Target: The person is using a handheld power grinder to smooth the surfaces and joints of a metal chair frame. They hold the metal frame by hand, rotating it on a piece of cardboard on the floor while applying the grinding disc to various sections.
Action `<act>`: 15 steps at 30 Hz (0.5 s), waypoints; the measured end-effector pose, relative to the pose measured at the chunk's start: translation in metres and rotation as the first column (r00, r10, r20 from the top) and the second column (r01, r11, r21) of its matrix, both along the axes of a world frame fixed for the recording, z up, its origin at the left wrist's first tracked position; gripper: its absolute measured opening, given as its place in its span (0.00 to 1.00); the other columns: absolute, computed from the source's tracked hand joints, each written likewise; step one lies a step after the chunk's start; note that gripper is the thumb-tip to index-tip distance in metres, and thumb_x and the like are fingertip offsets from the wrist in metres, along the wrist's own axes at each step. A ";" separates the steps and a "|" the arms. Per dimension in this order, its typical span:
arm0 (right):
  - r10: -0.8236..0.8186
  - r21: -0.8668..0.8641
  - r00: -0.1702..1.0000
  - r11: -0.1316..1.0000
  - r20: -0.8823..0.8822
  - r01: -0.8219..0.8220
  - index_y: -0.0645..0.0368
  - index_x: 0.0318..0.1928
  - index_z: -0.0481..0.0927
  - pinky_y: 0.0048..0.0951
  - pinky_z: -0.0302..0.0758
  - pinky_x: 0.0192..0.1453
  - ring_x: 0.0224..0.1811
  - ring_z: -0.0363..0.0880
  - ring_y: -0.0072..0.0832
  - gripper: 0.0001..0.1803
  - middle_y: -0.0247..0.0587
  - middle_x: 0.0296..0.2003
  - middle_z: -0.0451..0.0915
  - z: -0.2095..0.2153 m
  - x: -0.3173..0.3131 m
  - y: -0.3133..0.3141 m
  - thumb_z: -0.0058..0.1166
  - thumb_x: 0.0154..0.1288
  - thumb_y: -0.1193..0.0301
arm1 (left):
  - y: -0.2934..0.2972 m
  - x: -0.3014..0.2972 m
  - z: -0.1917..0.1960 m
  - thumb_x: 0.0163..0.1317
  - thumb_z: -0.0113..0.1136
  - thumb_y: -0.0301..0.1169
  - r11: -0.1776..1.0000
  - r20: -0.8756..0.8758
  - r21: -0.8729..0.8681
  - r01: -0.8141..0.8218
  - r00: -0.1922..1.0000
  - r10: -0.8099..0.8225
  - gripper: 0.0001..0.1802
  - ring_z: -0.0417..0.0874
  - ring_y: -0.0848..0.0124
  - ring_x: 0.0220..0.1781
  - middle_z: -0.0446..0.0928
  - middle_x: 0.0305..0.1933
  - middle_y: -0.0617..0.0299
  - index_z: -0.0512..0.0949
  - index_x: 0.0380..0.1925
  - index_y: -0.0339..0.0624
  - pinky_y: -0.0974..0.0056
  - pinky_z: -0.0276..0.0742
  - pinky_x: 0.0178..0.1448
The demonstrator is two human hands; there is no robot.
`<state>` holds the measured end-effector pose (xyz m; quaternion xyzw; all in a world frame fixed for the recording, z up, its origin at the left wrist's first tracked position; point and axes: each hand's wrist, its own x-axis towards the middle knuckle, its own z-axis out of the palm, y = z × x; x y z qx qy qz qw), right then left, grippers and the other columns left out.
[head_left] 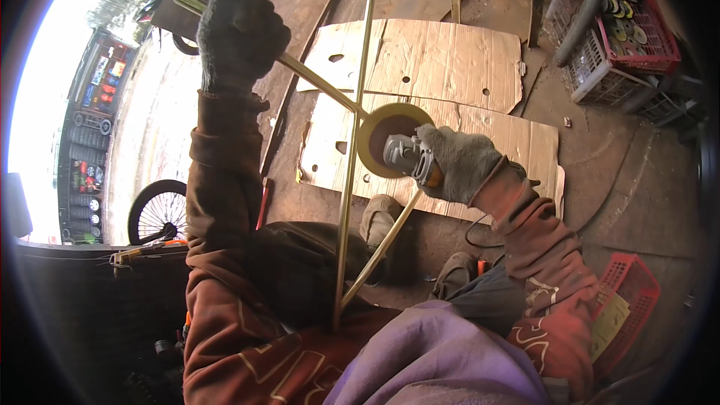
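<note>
My left hand (241, 34), in a dark knitted glove, is closed around a thin gold-coloured metal bar (319, 82) at the upper left. That bar runs down to a round piece with a yellowish rim (369, 121) and dark reddish middle. A long upright bar (354, 150) crosses beside it, and a shorter slanted bar (382, 246) meets its lower end near my lap. In a grey glove, my right hand (459, 163) grips an angle grinder (405, 153), its grey head over the round piece. The grinder's disc cannot be told apart from the round piece.
Flattened cardboard (450, 52) covers the floor ahead. Plastic crates (600, 67), the upper one holding discs, stand at the far right. A red basket (626, 307) sits at lower right. A dark cord (600, 225) crosses the floor. A spoked wheel (159, 214) stands left.
</note>
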<state>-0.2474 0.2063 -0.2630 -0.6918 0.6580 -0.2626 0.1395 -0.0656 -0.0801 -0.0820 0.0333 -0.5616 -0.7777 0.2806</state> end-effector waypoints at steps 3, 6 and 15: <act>0.001 0.093 0.999 0.996 -0.038 0.003 0.54 0.63 0.71 0.47 0.84 0.49 0.46 0.87 0.53 0.39 0.53 0.48 0.84 -0.004 -0.004 0.007 0.74 0.52 0.57 | 0.000 0.001 -0.001 0.80 0.45 0.50 0.994 0.005 0.025 -0.108 0.994 0.108 0.30 0.52 0.71 0.13 0.52 0.14 0.70 0.61 0.15 0.55 0.62 0.51 0.19; -0.065 0.061 0.997 0.996 0.030 0.063 0.53 0.63 0.71 0.45 0.84 0.51 0.48 0.87 0.51 0.40 0.53 0.51 0.84 -0.009 -0.010 0.008 0.75 0.51 0.57 | -0.004 0.008 -0.003 0.80 0.46 0.50 0.994 0.024 0.036 -0.103 0.994 0.102 0.30 0.53 0.71 0.13 0.52 0.15 0.71 0.61 0.15 0.55 0.62 0.51 0.19; -0.199 -0.089 0.568 0.895 0.799 0.438 0.56 0.59 0.71 0.34 0.84 0.53 0.49 0.87 0.31 0.40 0.43 0.49 0.86 -0.002 -0.034 0.029 0.82 0.49 0.65 | -0.008 -0.008 0.001 0.77 0.52 0.50 0.995 0.143 0.087 -0.046 0.989 0.033 0.26 0.60 0.69 0.14 0.57 0.16 0.70 0.65 0.18 0.56 0.58 0.61 0.20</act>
